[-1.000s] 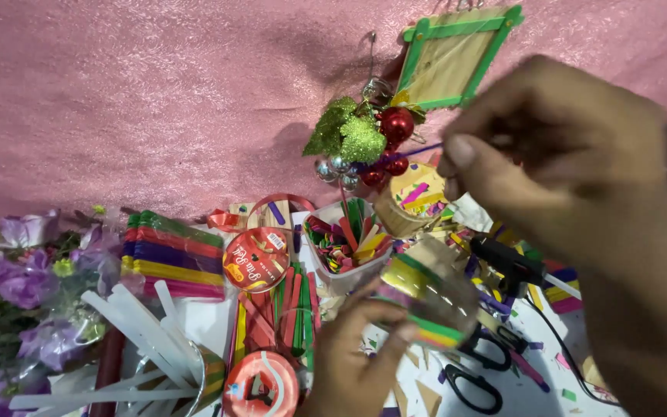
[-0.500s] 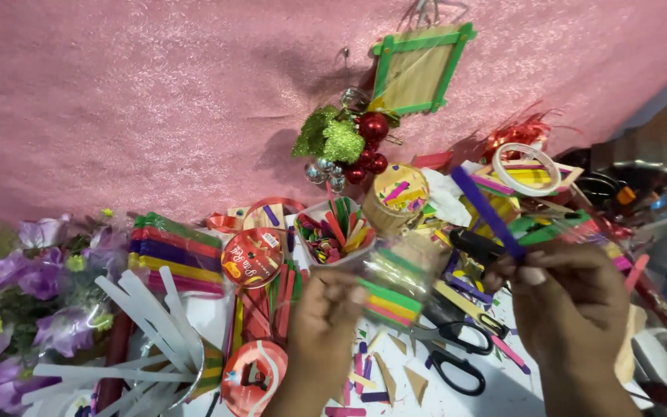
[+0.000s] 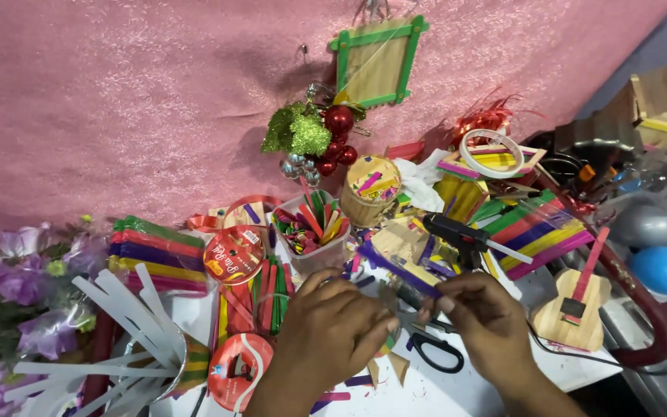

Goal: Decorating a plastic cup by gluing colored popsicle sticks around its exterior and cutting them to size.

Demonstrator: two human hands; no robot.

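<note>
The largest change is in the hands: a second ago the right hand (image 3: 488, 324) was raised high at the right of the frame, close to the camera, and the left hand (image 3: 333, 332) sat low; now both meet at the lower centre, over the desk (image 3: 441, 394). Between them runs a purple craft stick (image 3: 399, 270), slanting from the centre left down to the right fingers (image 3: 445, 303), which pinch its lower end. The left fingers (image 3: 364, 309) are curled shut beside it, seemingly on a small piece I cannot make out. The work looks to have moved from fetching a stick to fitting it.

Behind everything hangs a pink glittery cloth (image 3: 117, 100), filling the upper frame, with a green-edged stick frame (image 3: 372, 62) at top centre. The white desk is crowded: purple flowers (image 3: 9, 293) at the left, bundled coloured sticks (image 3: 156, 251), a black glue gun (image 3: 457, 232), a small wooden guitar (image 3: 573, 309), black scissors (image 3: 438, 351).
</note>
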